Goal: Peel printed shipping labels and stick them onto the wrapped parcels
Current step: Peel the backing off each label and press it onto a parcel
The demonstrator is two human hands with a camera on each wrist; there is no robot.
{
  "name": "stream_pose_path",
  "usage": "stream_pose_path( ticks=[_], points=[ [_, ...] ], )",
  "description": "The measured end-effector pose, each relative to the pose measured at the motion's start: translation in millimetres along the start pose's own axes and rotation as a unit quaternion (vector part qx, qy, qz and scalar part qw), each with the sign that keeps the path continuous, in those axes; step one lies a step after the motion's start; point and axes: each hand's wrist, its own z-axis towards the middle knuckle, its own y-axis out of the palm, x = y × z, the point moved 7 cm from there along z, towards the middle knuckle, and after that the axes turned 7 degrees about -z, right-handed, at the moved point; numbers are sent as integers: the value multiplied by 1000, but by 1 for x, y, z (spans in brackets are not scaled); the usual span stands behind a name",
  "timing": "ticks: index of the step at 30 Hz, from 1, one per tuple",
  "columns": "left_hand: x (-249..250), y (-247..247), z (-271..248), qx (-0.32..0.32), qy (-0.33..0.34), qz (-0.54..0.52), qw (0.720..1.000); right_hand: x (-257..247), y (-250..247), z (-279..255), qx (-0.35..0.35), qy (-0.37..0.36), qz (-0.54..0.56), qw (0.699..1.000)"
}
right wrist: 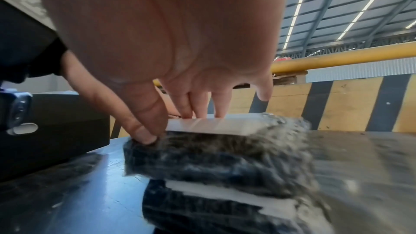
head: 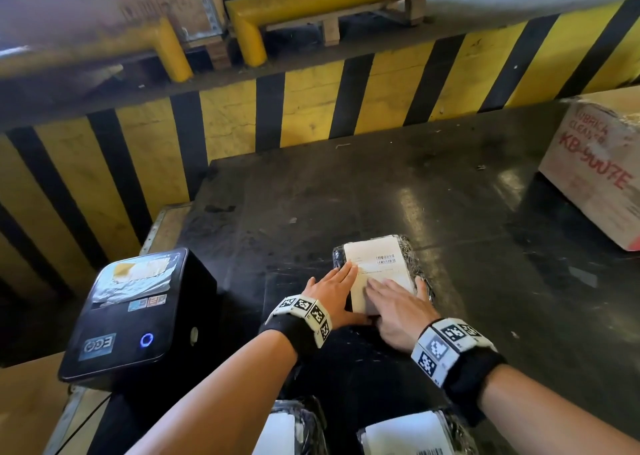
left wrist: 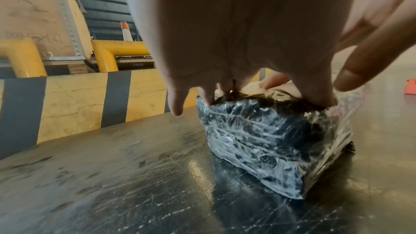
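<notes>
Parcel, black, wrapped in clear film, lies near the middle of the dark tabletop, toward its near edge; white shipping label lies on its top face, barcode toward the far side. Your left hand and right hand both lie flat on the label's near half, fingers straight and together, gripping nothing, right thumb down the parcel's right side. To finish the step well, you likely want to stroke outward from the middle to the label's edges and corners, since the crinkled film could trap bubbles or lift a corner. Head view alone shows the label printer by the left edge, a cardboard box at the far right corner, and two more labelled parcels at the near edge. Left wrist view shows the wrapped side wall and your left fingertips on the top rim. Right wrist view, blurred, shows the label's near edge lying flat.
</notes>
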Motion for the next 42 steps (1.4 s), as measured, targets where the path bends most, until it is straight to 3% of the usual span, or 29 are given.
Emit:
stream_pose_path(
  ticks=[5,8,14,23,29,37,42],
  points=[
    [-2,2,1,-4,-1,-3,1000,47,-2,-15,8,54,5,998],
    [-1,2,2,-5,2,-4,1000,50,-9,-9,10,64,-13,998],
    [-4,4,2,-6,8,2,1000,-6,5,-13,24,-45,-19,999],
    [-3,3,3,-12,6,11,1000,43,-11,-24,19,21,-52,998],
    [-4,2,0,-22,23,16,999,-4,14,-26,31,-63,-62,996],
    [3,-4,-4,-24,27,22,999,38,17,-43,43,-33,-85,995],
    [4,-6,-5,-18,31,18,999,-13,16,-30,70,-95,-77,990]
  ],
)
